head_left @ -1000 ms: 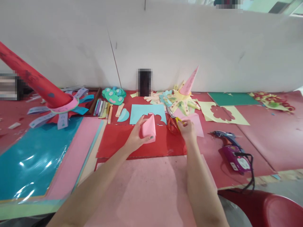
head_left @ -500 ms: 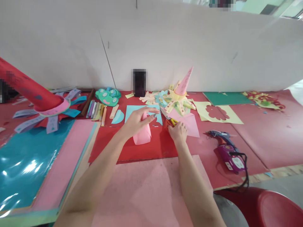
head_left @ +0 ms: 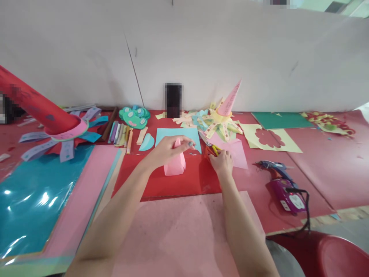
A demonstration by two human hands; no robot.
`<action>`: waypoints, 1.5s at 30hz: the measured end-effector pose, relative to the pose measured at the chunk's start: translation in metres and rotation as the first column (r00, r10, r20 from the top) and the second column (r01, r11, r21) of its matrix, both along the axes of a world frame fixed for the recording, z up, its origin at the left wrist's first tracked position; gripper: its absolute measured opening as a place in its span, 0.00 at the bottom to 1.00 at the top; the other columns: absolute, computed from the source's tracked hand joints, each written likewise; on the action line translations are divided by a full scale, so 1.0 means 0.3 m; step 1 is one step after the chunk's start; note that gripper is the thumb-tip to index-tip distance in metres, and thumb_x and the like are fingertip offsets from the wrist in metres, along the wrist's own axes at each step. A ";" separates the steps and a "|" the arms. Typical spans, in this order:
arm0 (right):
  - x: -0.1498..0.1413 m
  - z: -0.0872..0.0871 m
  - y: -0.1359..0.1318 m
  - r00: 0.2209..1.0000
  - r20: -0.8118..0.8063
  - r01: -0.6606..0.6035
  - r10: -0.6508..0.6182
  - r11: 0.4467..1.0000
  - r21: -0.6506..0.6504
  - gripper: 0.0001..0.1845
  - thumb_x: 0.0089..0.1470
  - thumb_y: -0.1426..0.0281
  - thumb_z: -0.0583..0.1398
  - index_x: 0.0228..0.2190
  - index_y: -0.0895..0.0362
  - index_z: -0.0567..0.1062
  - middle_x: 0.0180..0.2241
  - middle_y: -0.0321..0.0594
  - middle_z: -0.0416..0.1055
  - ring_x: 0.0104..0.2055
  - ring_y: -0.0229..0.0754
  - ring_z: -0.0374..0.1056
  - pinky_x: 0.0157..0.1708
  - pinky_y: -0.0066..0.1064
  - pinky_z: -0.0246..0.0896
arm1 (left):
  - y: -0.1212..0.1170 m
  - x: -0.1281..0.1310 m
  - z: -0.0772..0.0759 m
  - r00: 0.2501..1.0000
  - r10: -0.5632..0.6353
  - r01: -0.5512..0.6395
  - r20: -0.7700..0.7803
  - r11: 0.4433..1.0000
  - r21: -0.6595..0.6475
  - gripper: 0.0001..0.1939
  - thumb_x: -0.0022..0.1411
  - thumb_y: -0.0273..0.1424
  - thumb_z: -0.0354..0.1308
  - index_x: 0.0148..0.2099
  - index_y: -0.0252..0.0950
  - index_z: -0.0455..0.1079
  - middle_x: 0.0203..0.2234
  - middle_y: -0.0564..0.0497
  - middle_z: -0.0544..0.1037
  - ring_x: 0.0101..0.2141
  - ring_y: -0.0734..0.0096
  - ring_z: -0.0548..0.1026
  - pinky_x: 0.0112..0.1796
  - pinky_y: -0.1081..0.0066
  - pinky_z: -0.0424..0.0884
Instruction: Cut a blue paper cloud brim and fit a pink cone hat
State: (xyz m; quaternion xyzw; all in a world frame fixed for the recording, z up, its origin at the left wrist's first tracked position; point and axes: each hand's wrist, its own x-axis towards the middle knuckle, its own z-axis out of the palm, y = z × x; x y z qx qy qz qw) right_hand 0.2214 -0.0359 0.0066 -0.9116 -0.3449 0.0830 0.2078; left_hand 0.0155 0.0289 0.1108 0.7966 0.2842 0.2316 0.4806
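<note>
Near the middle of the table, my left hand (head_left: pixel 170 150) pinches a folded piece of pink paper (head_left: pixel 174 165) from above. The paper's lower part hangs below my fingers over a red sheet (head_left: pixel 173 187). My right hand (head_left: pixel 223 161) is closed on scissors (head_left: pixel 215 149) with yellow and orange-red handles; whether these are one pair or two I cannot tell. The blades point away to the upper left. Under and beside the scissors lies a pink sheet (head_left: pixel 240 154). A light blue sheet (head_left: pixel 164 134) with a cut edge lies behind my left hand.
At the back stands a pink paper cone (head_left: pixel 230 100) on a strip base. Markers (head_left: pixel 115 133) and green frog cutouts (head_left: pixel 134 117) lie left. A glue gun (head_left: pixel 273 166) and purple power strip (head_left: pixel 288 196) sit right. A red stool (head_left: pixel 343 254) stands beside the table.
The view has shifted slightly, so the table's things appear a little farther right. The pink paper in my left hand has turned slightly. My right hand stays at the scissors.
</note>
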 end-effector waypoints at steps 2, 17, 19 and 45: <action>0.006 -0.012 0.009 0.999 -0.028 0.022 -0.021 0.999 0.036 0.20 0.43 0.68 0.59 0.39 0.65 0.71 0.43 0.56 0.67 0.50 0.57 0.61 0.51 0.40 0.52 | 0.003 -0.003 0.001 1.000 -0.011 0.011 0.002 0.999 -0.030 0.15 0.62 0.42 0.53 0.41 0.38 0.75 0.39 0.49 0.80 0.45 0.64 0.75 0.48 0.65 0.67; -0.043 0.040 -0.023 0.781 -0.541 0.079 0.312 0.810 0.582 0.15 0.43 0.66 0.59 0.36 0.56 0.66 0.29 0.35 0.66 0.30 0.39 0.65 0.29 0.30 0.60 | 0.118 -0.103 0.004 0.803 0.404 -0.302 0.438 0.910 -0.285 0.19 0.55 0.48 0.59 0.34 0.36 0.70 0.24 0.49 0.78 0.34 0.58 0.79 0.35 0.62 0.74; -0.090 0.052 -0.028 0.659 -0.603 0.038 0.450 0.780 0.624 0.13 0.42 0.64 0.62 0.32 0.55 0.67 0.24 0.31 0.64 0.24 0.35 0.61 0.24 0.27 0.57 | 0.132 -0.123 0.011 0.735 0.470 -0.344 0.489 0.880 -0.328 0.18 0.55 0.47 0.59 0.35 0.36 0.69 0.22 0.50 0.77 0.34 0.58 0.79 0.35 0.61 0.75; -0.185 0.037 -0.009 0.192 -0.770 0.400 0.608 0.669 0.627 0.24 0.32 0.68 0.71 0.23 0.54 0.60 0.21 0.26 0.60 0.19 0.32 0.64 0.19 0.27 0.66 | 0.120 -0.014 -0.092 0.790 0.362 -0.178 0.494 0.908 -0.380 0.23 0.55 0.47 0.59 0.45 0.35 0.67 0.35 0.43 0.81 0.41 0.58 0.78 0.36 0.66 0.72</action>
